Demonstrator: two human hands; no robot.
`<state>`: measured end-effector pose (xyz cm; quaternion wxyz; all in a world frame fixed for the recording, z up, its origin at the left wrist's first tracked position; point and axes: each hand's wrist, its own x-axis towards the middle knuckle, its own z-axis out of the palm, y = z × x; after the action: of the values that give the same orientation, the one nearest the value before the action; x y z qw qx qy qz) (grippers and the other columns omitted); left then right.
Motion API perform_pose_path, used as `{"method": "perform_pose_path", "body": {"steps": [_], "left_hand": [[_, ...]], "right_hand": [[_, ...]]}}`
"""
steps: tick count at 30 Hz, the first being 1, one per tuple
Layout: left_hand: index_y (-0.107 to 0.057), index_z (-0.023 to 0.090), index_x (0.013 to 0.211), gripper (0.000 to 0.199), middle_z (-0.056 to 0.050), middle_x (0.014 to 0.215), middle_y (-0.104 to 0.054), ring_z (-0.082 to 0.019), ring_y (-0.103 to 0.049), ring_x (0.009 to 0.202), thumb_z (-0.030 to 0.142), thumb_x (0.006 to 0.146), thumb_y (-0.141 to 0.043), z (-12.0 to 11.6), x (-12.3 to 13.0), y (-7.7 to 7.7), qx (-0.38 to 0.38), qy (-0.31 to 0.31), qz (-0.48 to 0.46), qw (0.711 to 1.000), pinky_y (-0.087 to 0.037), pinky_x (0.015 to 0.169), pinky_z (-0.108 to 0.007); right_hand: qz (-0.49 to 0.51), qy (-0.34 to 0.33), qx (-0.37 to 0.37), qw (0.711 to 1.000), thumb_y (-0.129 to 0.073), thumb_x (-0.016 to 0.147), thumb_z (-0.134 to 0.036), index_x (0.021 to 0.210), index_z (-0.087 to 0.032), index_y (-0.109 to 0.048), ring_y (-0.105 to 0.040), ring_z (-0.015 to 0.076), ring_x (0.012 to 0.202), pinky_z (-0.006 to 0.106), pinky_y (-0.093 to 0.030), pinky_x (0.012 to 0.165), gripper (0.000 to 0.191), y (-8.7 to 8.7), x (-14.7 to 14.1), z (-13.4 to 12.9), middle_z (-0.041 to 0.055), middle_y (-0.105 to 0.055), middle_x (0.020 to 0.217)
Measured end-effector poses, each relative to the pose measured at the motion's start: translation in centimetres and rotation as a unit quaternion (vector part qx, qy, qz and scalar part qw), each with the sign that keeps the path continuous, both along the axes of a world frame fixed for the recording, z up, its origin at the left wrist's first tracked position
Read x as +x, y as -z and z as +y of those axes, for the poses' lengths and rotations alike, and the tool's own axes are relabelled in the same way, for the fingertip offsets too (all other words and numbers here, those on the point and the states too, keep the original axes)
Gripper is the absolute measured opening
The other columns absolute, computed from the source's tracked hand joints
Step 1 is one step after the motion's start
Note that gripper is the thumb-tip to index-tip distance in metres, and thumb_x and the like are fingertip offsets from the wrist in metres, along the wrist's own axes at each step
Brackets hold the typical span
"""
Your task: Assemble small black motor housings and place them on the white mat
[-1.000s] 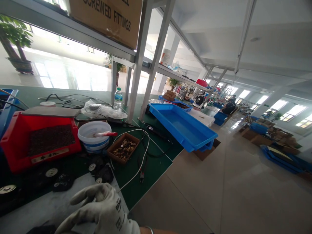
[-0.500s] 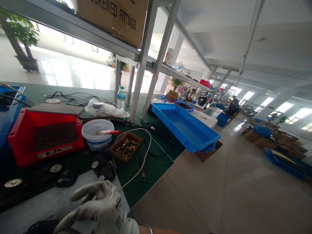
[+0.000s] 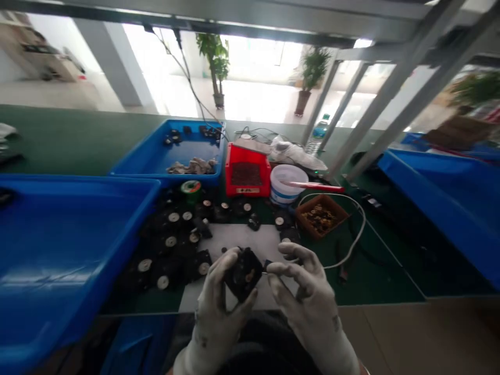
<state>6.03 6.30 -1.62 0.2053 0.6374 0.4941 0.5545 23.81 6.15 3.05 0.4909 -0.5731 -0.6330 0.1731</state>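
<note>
Black square part (image 3: 242,274) tilts corner-down in left hand (image 3: 221,302).

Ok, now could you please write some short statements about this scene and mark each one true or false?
1. The left hand holds a black part. True.
2. The right hand is bare. False: it wears a white work glove.
3. The red bin holds brass rings. False: it holds dark granular material, and the brass rings lie in a brown tray.
4. A red-handled tool rests on the rim of a white bucket. True.
</note>
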Motion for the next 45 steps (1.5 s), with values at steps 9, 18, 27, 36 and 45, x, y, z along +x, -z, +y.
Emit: {"method": "perform_pose_path", "body": {"steps": [9,18,27,36,45], "left_hand": [[-0.049,0.016,0.144,0.052,-0.017,0.137,-0.067,-0.026,-0.065,0.134,0.026,0.098,-0.072,0.3,0.5,-0.2,0.083,0.008,0.083,0.993,-0.059,0.11,-0.038],[-0.05,0.018,0.144,0.048,-0.017,0.14,-0.065,-0.023,-0.062,0.137,0.028,0.1,-0.068,0.5,0.3,-0.1,0.088,0.028,0.069,0.993,-0.054,0.115,-0.034],[-0.048,0.016,0.148,0.056,-0.017,0.144,-0.063,-0.024,-0.059,0.14,0.018,0.096,-0.07,0.2,0.3,0.2,0.092,0.042,0.069,0.992,-0.051,0.118,-0.036],[-0.051,0.013,0.145,0.048,-0.019,0.142,-0.063,-0.024,-0.06,0.139,0.015,0.098,-0.061,0.0,-0.2,0.3,0.109,0.034,0.123,0.986,-0.053,0.115,-0.035],[-0.053,0.011,0.145,0.051,-0.019,0.137,-0.066,-0.024,-0.057,0.141,0.004,0.095,-0.059,0.4,-0.2,0.4,0.198,0.0,0.178,0.964,-0.051,0.118,-0.037]], "right_hand": [[-0.162,-0.037,0.139,0.976,-0.072,0.095,-0.019,0.1,-0.026,-0.073,-0.059,0.0276,0.121,0.044,-0.055,0.093,0.009,1.1,-0.5,0.7,0.0086,-0.066,0.126],[-0.172,-0.045,0.155,0.972,-0.069,0.096,-0.017,0.095,-0.023,-0.074,-0.059,0.0251,0.112,0.04,-0.052,0.094,0.008,0.8,-1.5,0.8,0.0088,-0.068,0.119],[-0.189,-0.041,0.165,0.967,-0.068,0.097,-0.018,0.095,-0.024,-0.073,-0.06,0.025,0.111,0.04,-0.052,0.091,0.008,0.8,-1.4,0.9,0.0081,-0.068,0.119],[-0.217,-0.033,0.188,0.957,-0.071,0.094,-0.017,0.096,-0.024,-0.073,-0.062,0.0263,0.108,0.043,-0.054,0.09,0.007,1.2,-1.4,1.0,0.0082,-0.07,0.117],[-0.215,-0.017,0.188,0.958,-0.074,0.092,-0.016,0.096,-0.025,-0.072,-0.063,0.0263,0.108,0.044,-0.054,0.089,0.01,2.1,-2.0,0.6,0.0072,-0.07,0.115]]}}
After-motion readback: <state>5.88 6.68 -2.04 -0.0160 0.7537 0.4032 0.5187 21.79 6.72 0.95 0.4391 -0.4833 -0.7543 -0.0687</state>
